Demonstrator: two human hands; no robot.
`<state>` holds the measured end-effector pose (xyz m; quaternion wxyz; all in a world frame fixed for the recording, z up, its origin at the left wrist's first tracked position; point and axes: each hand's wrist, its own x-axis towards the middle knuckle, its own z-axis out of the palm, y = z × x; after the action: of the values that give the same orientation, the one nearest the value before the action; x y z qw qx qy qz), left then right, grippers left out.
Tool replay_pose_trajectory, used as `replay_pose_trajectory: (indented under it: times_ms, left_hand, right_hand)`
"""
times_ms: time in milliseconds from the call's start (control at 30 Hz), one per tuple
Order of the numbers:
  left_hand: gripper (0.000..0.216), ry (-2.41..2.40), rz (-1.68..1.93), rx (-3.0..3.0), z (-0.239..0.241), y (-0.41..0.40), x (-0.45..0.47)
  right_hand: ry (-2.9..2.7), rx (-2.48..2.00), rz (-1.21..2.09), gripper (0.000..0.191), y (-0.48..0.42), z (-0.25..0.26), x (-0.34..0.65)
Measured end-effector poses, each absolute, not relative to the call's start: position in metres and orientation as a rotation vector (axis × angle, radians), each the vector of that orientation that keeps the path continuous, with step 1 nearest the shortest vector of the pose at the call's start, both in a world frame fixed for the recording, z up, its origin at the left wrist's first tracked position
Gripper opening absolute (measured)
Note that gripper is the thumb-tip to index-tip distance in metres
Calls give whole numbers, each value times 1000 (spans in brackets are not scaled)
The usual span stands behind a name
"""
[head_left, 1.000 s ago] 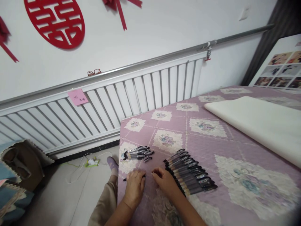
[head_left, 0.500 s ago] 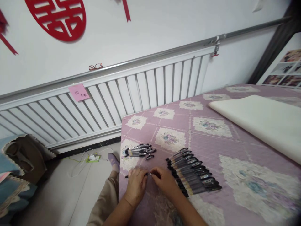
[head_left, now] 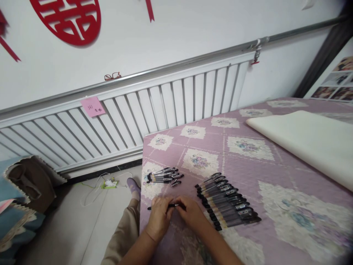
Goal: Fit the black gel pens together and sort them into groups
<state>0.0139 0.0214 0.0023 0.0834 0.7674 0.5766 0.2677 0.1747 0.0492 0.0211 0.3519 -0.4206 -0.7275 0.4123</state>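
Note:
Both my hands rest on a purple patterned bedspread (head_left: 242, 165) near its left edge. My left hand (head_left: 159, 218) is closed round a black pen (head_left: 154, 208) whose tip sticks out to the left. My right hand (head_left: 190, 211) pinches the same pen at its other end, fingers closed. A row of several black pens (head_left: 227, 206) lies side by side just right of my right hand. A smaller pile of pens (head_left: 164, 176) lies a little beyond my hands.
A white roll or folded sheet (head_left: 306, 140) lies at the right of the bed. A white radiator (head_left: 124, 117) with a pink note (head_left: 93, 106) runs along the wall. My trouser leg and foot (head_left: 132, 187) are on the floor beside the bed.
My two hands have come together on the pen; the gap between them a second ago has closed. The view has shifted slightly.

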Motion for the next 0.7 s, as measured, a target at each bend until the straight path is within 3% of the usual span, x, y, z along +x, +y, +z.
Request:
replay_pose_trajectory:
  times_ms: [233,700]
  left_hand:
    - [37,1781,894,2329,0,18,14]
    - [29,1841,818,2310,3,11,12]
  right_hand:
    - [-1886,-1213,985,16,49,19,177]
    - [-1926,-1209,1005,17,52,17,177]
